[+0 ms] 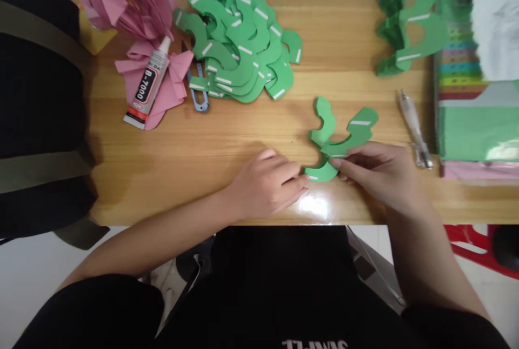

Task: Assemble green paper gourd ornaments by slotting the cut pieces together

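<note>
The upper green piece (357, 130), curved and marked with white strips, sits right of the centre of the frame, its lower end between the thumb and forefinger of my right hand (375, 170), which pinch it. The lower green piece (322, 172) curves just under that end; whether my pinch catches it too, I cannot tell. At its left end, my left hand (271, 184) reaches in palm down, fingers loosely bent and close together, thumb apart, the fingertips touching the edge and not gripping it. A third green piece (323, 124) lies immediately above, at my upper piece's left end.

Farther out, a pile of green pieces (243, 46) spreads across the top, left of centre, many with white strips. Blue-handled snips (200, 92) stick out at its left, near a glue tube (148, 84) resting on folded pink paper (178, 76). A pink bundle (125, 2) fills the upper left, with a black bag (36, 100) along the left edge.

To the right of my right hand lies a pen (413, 124), beside a plastic-wrapped pack (478, 132); folded green pieces (424, 35) stand in the upper right of the wooden table (162, 176).
</note>
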`<state>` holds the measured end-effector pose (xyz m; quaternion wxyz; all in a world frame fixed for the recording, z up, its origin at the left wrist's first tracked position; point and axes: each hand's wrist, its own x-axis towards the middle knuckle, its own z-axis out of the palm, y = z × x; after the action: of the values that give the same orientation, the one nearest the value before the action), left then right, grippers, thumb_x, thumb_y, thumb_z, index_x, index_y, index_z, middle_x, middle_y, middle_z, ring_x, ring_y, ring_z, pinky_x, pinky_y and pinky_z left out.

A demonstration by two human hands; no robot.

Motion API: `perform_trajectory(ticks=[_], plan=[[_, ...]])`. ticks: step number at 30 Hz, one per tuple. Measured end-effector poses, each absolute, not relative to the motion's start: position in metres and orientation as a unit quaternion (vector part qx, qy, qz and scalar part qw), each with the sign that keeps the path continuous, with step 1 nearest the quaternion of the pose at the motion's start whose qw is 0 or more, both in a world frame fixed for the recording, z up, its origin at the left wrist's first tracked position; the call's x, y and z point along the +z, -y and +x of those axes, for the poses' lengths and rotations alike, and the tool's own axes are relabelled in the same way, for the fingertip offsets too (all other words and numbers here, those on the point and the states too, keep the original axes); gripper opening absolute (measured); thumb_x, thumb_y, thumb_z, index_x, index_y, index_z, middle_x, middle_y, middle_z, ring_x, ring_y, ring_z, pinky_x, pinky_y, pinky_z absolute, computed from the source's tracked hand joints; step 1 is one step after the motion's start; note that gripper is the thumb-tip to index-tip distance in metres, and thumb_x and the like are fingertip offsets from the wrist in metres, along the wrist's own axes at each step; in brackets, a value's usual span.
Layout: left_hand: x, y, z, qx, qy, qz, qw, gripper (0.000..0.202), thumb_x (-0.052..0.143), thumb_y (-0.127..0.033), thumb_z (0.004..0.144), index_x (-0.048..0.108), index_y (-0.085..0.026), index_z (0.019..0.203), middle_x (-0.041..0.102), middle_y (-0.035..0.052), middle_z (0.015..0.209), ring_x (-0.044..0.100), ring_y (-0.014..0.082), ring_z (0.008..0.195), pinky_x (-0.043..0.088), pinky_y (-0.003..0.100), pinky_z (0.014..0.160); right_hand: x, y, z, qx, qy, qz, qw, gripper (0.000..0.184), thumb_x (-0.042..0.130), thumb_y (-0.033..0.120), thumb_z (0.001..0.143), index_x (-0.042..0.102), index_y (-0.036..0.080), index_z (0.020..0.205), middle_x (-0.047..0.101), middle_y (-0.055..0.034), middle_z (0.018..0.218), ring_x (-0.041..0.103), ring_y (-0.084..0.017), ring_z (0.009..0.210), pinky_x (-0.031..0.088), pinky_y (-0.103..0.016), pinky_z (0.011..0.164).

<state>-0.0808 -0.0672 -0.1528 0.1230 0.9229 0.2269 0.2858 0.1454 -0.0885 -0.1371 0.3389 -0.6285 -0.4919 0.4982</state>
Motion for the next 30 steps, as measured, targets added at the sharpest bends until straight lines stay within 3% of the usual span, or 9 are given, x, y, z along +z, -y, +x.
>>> perform_trajectory(ticks=[14, 30], plan=[[-0.1517, 0.0668, -0.0788, 0.247, -0.234, 0.931, 0.134, 0.025, 0.048, -0.023, 0.097, 0.064, -0.014, 0.080, 0.059, 0.0001, 0.068, 0.051, 0.0115, 0.061, 0.035, 0.030, 0.064, -0.1343, 0.0894, 0.1447, 0.489, 0.503, -0.628, 0.338, 0.007, 0.076, 0.021, 0.071, 0.070, 0.018, 0.070, 0.063, 0.0009, 0.061, 0.052, -0.008, 0.053, 0.041, -0.021, 0.048], [-0.1515, 0.0673, -0.0788, 0.255, -0.241, 0.924, 0.155, 0.019, 0.052, -0.020, 0.095, 0.065, -0.013, 0.083, 0.060, 0.0002, 0.067, 0.053, 0.0114, 0.062, 0.038, 0.028, 0.064, -0.1329, 0.0880, 0.1419, 0.453, 0.527, -0.645, 0.318, 0.018, 0.077, 0.034, 0.070, 0.068, 0.019, 0.066, 0.062, 0.0011, 0.059, 0.052, -0.010, 0.052, 0.042, -0.023, 0.045]])
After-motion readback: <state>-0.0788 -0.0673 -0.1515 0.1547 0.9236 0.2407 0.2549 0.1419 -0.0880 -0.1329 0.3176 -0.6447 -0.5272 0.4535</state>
